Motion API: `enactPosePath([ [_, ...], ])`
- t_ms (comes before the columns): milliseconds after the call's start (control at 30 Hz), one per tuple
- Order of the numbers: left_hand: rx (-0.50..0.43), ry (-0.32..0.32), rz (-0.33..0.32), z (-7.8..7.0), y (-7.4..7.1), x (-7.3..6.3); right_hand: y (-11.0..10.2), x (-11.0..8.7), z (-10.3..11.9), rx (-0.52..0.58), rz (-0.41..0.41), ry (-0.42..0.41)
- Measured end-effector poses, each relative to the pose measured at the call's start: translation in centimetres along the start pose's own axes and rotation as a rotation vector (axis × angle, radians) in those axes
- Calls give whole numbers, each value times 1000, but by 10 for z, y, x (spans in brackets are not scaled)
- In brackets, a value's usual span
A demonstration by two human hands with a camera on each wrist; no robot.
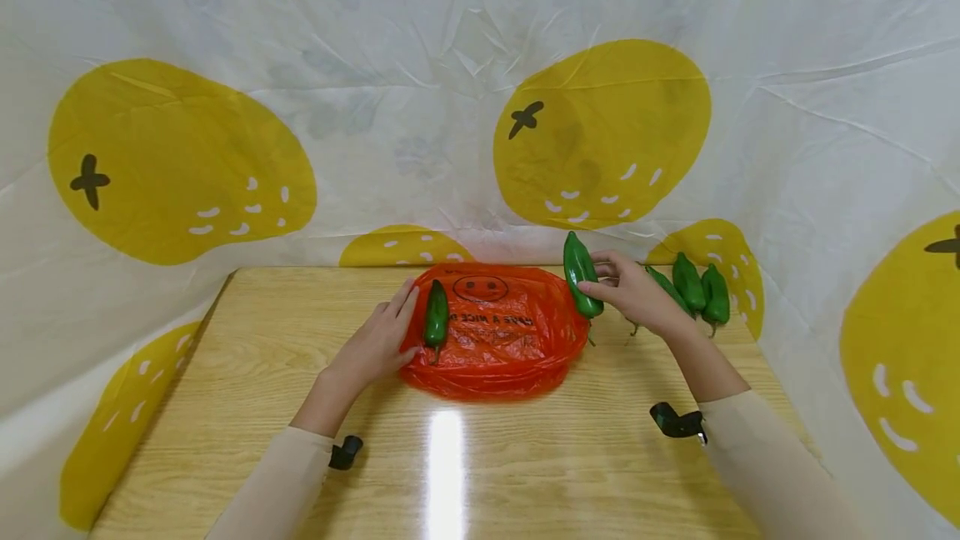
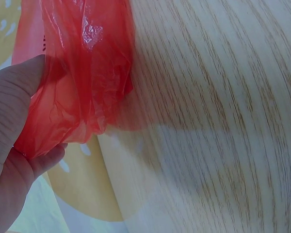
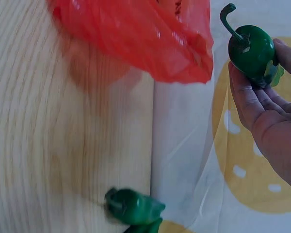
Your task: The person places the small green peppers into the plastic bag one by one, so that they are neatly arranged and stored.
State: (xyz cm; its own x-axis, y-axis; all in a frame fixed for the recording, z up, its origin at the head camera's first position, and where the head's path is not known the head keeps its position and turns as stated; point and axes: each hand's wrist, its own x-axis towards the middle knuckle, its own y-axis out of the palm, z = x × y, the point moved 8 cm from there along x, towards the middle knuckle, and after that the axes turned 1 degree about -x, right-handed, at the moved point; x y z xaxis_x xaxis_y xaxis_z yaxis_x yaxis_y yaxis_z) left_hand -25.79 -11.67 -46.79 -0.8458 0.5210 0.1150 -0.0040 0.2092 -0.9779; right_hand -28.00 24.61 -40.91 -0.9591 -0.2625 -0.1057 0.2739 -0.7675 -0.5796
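A red plastic bag (image 1: pixel 491 348) with a printed smiling face lies spread on the table, its rim rolled up. One green pepper (image 1: pixel 437 315) lies on its left part, stem toward the person. My left hand (image 1: pixel 385 334) holds the bag's left side; in the left wrist view the thumb (image 2: pixel 19 80) and a finger (image 2: pixel 48 159) have the red film between them. Above the bag's right edge, my right hand (image 1: pixel 633 290) grips a second green pepper (image 1: pixel 579 273), tip up. The right wrist view shows that pepper (image 3: pixel 252 53) from its stem end, between thumb and fingers.
To the right, by the back edge of the wooden table (image 1: pixel 247 373), lie more green peppers (image 1: pixel 688 283), one partly behind the right hand. A white cloth (image 1: pixel 420 132) printed with yellow fruit hangs behind and at both sides.
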Motion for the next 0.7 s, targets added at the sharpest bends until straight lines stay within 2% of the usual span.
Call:
enactPosePath([
  [400, 0, 14, -10, 0, 0, 0, 43, 26, 34, 91, 132, -100],
  [700, 5, 13, -13, -1, -1, -1, 72, 43, 48, 23, 200, -122],
])
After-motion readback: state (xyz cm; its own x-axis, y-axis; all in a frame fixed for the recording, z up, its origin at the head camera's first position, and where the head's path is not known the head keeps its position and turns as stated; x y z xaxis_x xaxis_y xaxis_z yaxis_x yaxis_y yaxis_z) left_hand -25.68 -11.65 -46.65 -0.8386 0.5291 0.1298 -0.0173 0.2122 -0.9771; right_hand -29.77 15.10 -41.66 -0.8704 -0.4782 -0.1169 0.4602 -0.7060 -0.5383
